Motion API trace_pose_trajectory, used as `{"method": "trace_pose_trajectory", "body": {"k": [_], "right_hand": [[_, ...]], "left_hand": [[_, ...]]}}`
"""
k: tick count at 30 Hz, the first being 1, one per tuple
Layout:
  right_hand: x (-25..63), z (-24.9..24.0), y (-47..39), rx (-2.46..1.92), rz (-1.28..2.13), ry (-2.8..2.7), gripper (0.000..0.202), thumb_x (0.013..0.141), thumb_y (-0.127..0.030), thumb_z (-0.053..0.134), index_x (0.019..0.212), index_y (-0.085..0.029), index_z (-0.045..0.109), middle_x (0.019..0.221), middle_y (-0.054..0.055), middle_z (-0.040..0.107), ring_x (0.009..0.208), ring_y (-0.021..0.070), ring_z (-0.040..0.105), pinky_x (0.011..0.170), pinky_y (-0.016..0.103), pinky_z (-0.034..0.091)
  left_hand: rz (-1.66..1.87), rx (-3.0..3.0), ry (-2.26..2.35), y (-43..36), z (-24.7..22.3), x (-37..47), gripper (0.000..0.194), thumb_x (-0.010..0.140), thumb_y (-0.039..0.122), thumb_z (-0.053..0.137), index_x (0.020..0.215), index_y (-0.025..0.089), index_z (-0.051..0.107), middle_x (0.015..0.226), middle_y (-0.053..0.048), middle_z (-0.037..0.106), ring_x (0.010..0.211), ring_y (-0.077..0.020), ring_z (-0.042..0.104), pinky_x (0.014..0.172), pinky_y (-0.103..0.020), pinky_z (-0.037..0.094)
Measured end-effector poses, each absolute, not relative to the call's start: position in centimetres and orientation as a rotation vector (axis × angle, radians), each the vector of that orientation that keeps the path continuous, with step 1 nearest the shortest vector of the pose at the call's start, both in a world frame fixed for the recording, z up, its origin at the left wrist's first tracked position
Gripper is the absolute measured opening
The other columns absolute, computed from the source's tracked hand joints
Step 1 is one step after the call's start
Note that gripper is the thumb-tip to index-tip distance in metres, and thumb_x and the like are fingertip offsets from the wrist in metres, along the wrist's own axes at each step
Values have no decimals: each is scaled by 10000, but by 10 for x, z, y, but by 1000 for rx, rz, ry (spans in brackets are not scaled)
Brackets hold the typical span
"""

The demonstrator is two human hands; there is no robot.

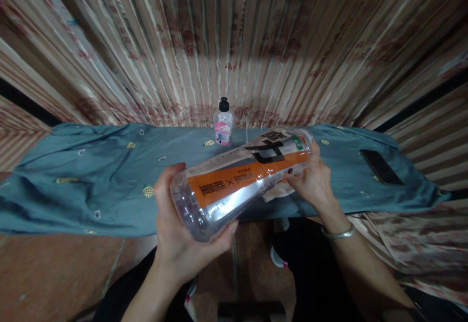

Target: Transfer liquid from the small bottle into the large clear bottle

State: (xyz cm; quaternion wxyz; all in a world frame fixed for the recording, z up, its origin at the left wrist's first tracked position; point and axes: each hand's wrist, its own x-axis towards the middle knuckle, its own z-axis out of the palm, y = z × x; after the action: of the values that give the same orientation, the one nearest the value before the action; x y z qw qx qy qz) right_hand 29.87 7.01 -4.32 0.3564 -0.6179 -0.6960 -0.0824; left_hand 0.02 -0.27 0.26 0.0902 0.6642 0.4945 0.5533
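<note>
A large clear plastic bottle [241, 176] with an orange, white and black label lies tilted between my two hands, above the cloth. My left hand [186, 234] is wrapped round its wide, see-through end at the lower left. The other end, higher and to the right, is gripped by my right hand [314, 176], whose wrist carries a silver bangle. Behind the bottle stands a small upright squeeze bottle [224, 124] with a black cap and a pink label. Something pale [280, 191] shows under the large bottle near my right hand; I cannot make out what it is.
A blue-green cloth [109, 176] with small yellow and white motifs covers the narrow table. A dark phone [380, 167] lies on it at the right. Striped, flowered curtains [234, 44] hang close behind. My dark-clothed legs and the tiled floor [66, 268] are below.
</note>
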Motion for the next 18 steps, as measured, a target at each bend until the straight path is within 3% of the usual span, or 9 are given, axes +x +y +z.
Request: {"method": "trace_pose_trajectory", "body": {"k": [18], "right_hand": [[298,-41,69,-1615,-201,-1784,933,814,-439,695,1608,-193,273,1380,186,722,1085,383,782,839,490,664]], "left_hand": [[1675,1933,1441,-3,5,1,893,653,451,859,1441,312,463,1194,-101,634,939,-312,710,742,-498,673]]}}
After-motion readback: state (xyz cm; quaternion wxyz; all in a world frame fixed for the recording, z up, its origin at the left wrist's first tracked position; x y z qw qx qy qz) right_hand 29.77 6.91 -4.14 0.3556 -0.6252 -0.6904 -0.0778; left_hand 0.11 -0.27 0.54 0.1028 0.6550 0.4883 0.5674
